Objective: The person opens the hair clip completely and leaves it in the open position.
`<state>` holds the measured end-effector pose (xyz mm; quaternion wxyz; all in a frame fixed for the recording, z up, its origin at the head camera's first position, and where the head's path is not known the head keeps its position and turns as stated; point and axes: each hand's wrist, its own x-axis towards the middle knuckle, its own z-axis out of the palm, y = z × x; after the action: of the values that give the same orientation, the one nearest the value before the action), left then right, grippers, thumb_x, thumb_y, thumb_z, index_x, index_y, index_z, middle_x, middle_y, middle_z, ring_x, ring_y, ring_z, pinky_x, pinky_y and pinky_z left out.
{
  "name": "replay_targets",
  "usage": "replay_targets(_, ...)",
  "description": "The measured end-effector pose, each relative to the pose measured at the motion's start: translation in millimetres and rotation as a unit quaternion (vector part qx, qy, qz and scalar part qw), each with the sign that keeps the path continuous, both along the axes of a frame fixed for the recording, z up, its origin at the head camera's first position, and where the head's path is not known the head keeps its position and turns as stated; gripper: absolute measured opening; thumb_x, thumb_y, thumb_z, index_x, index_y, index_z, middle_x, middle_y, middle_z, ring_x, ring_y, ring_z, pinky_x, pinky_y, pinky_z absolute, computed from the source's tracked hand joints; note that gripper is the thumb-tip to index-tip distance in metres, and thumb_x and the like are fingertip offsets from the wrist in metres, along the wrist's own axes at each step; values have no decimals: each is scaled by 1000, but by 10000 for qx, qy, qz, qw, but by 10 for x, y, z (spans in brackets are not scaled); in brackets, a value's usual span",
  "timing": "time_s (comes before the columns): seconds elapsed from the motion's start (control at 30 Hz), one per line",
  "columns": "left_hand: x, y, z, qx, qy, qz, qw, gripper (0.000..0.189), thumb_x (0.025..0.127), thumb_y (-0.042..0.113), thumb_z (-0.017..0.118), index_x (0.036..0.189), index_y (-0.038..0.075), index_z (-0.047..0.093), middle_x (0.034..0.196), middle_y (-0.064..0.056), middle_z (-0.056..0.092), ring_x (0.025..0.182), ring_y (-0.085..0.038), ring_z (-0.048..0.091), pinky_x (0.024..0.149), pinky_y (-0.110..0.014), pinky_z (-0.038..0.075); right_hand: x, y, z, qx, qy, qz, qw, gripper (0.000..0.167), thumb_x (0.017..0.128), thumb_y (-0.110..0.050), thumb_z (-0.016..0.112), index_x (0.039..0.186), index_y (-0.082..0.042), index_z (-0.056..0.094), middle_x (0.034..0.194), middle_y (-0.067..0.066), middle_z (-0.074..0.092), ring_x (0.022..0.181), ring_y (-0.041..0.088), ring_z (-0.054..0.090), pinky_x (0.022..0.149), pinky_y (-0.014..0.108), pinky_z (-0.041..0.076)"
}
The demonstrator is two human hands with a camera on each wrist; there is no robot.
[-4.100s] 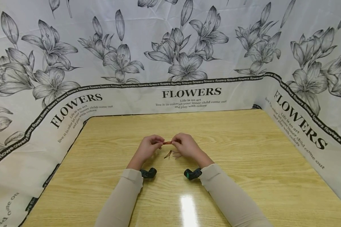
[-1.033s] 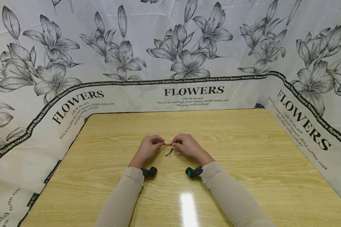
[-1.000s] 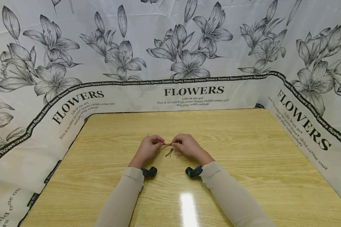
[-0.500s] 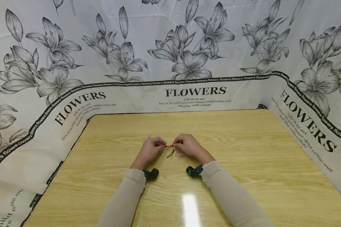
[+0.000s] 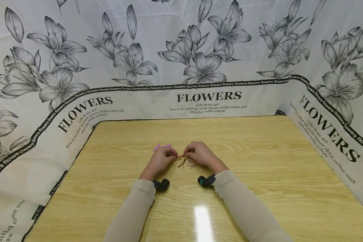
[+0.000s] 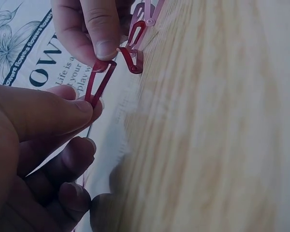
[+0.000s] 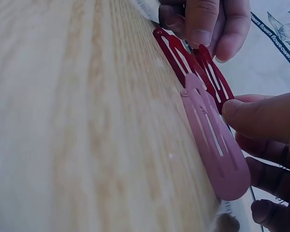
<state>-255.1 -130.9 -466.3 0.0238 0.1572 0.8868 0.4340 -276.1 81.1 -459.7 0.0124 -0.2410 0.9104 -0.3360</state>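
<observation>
Both hands hold a red snap hair clip [image 5: 180, 156] between them over the middle of the table. My left hand [image 5: 161, 162] pinches one end between thumb and fingertips. At the other end, thumb and forefinger of my right hand [image 5: 202, 155] grip the clip. The right wrist view shows the held clip [image 7: 216, 79] slotted, with its wide end at the right thumb. Just nearer me lies a second red snap clip [image 5: 181, 164], its parts sprung apart. Beside it, partly under the right hand, is a pink snap clip [image 7: 220, 150].
Bright purple-pink clips [image 5: 162, 147] lie behind the left hand, partly hidden by it. The wood-grain table [image 5: 254, 144] is bordered at the back and sides by a white flower-print cloth [image 5: 151, 104]. A black wrist camera [image 5: 161, 185] sits at the left cuff.
The left hand has tipped and shifted slightly rightward, so the purple-pink clips behind it now show. The red clip stays pinched between both hands, its angle slightly changed. The head view has shifted slightly.
</observation>
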Motion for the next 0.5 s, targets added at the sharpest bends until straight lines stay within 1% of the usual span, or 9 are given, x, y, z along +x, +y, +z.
replay_targets(0.27, -19, 4, -31, -288, 233, -131, 9992, 8, 89, 8, 67, 95, 10, 71, 92, 0, 70, 87, -13, 64, 81, -33, 52, 1, -14, 4, 73, 43, 47, 10000, 6, 89, -17, 69, 90, -19, 75, 88, -4, 66, 81, 11, 58, 79, 32, 48)
replay_targets(0.5, -6, 16, -27, -433, 375, -192, 9982, 9, 88, 7, 67, 95, 9, 72, 90, 0, 71, 86, -13, 64, 80, -34, 52, 3, -11, -1, 136, 64, 77, 9999, 6, 89, -17, 69, 89, -19, 75, 87, -4, 67, 81, 11, 58, 78, 31, 48)
